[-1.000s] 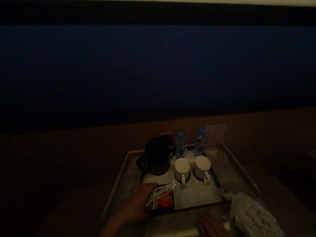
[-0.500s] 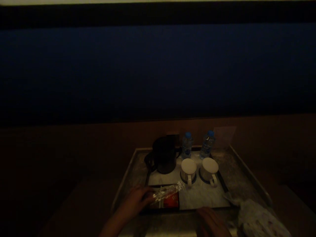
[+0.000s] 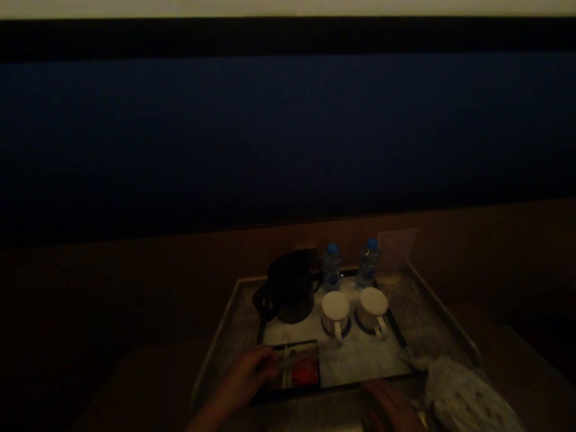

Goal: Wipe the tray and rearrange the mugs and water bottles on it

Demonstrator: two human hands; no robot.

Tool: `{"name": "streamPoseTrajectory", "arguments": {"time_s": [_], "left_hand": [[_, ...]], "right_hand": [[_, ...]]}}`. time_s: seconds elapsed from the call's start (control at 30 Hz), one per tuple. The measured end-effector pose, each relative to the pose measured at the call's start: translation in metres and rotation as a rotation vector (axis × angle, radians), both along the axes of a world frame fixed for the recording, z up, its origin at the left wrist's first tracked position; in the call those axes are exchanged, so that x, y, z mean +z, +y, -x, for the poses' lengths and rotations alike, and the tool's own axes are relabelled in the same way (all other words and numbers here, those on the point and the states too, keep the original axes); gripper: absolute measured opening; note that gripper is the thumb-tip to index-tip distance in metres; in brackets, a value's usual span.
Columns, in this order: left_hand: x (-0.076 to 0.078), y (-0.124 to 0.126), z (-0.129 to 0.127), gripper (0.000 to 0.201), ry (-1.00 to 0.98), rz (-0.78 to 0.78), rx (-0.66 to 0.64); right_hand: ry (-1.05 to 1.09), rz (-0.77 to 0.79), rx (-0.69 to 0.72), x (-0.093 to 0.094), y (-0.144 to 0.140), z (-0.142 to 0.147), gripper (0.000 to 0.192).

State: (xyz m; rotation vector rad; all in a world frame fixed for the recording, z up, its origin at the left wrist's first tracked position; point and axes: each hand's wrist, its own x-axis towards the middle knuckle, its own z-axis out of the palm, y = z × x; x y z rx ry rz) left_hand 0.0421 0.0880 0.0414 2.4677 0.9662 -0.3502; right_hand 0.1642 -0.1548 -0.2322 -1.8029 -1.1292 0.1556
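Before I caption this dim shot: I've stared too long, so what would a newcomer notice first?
Probably the two pale mugs, bright in the gloom, right of the black kettle. Next, two blue-capped bottles standing behind them, then the red item at the front, beside the left hand.

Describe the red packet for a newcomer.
On the table, find the tray with white mugs. At its near left corner, by the left hand, is a box. The red packet lies in its right half; colour separates it from the mugs.

A black kettle [image 3: 290, 294] stands left of two mugs [image 3: 335, 307] — behind them, two blue-capped bottles [image 3: 332, 268] and a pale card [image 3: 398, 247].
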Motion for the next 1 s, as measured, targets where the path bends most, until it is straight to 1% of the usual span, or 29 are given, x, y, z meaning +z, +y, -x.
{"name": "streamPoseTrajectory", "arguments": {"time_s": [0.1, 0.17, 0.27, 0.33, 0.4, 0.43, 0.5, 0.53, 0.6, 0.67, 0.7, 0.73, 0.77, 0.83, 0.9, 1.0], "left_hand": [[-0.004, -0.014, -0.018, 0.019, -0.029, 0.044, -0.032], [-0.013, -0.029, -0.038, 0.018, -0.028, 0.078, -0.049], [-0.035, -0.053, -0.076, 0.014, 0.009, 0.106, -0.124], [-0.054, -0.067, -0.100, 0.015, 0.058, 0.094, -0.178], [-0.072, -0.076, -0.121, 0.018, 0.113, 0.064, -0.209], [-0.081, -0.078, -0.129, 0.020, 0.135, 0.051, -0.213], [-0.094, -0.080, -0.141, 0.023, 0.158, 0.026, -0.223], [-0.100, -0.080, -0.145, 0.024, 0.167, 0.018, -0.227], [-0.108, -0.080, -0.149, 0.023, 0.189, 0.009, -0.234], [-0.114, -0.081, -0.150, 0.023, 0.212, 0.002, -0.243], [-0.115, -0.082, -0.149, 0.024, 0.222, -0.002, -0.250], [-0.117, -0.083, -0.149, 0.025, 0.230, -0.009, -0.256], [-0.117, -0.085, -0.148, 0.026, 0.239, -0.018, -0.260], [-0.117, -0.088, -0.146, 0.029, 0.260, -0.040, -0.258], [-0.116, -0.091, -0.144, 0.029, 0.275, -0.057, -0.258], [-0.116, -0.092, -0.144, 0.029, 0.285, -0.054, -0.281]], "right_hand": [[0.043, 0.011, -0.062, 0.006, -0.011, -0.011, 0.042], [0.045, 0.024, -0.121, 0.004, -0.021, -0.023, 0.041], [0.062, 0.063, -0.237, -0.004, -0.042, -0.047, 0.040], [0.056, 0.087, -0.315, -0.012, -0.057, -0.062, 0.040], [0.008, 0.125, -0.389, -0.018, -0.069, -0.073, 0.040], [-0.018, 0.165, -0.424, -0.019, -0.074, -0.077, 0.041], [-0.023, 0.301, -0.475, -0.016, -0.083, -0.082, 0.046], [0.013, 0.386, -0.462, -0.012, -0.087, -0.084, 0.051], [0.136, 0.541, -0.337, -0.001, -0.095, -0.088, 0.067], [0.241, 0.621, -0.181, 0.008, -0.104, -0.093, 0.085], [0.265, 0.628, -0.136, 0.009, -0.108, -0.097, 0.089], [0.273, 0.620, -0.127, 0.008, -0.112, -0.100, 0.090], [0.273, 0.596, -0.149, 0.004, -0.116, -0.105, 0.087], [0.291, 0.491, -0.240, -0.012, -0.121, -0.115, 0.075], [0.359, 0.313, -0.357, -0.031, -0.123, -0.126, 0.062], [0.516, 0.027, -0.536, -0.055, -0.125, -0.139, 0.057]]}}
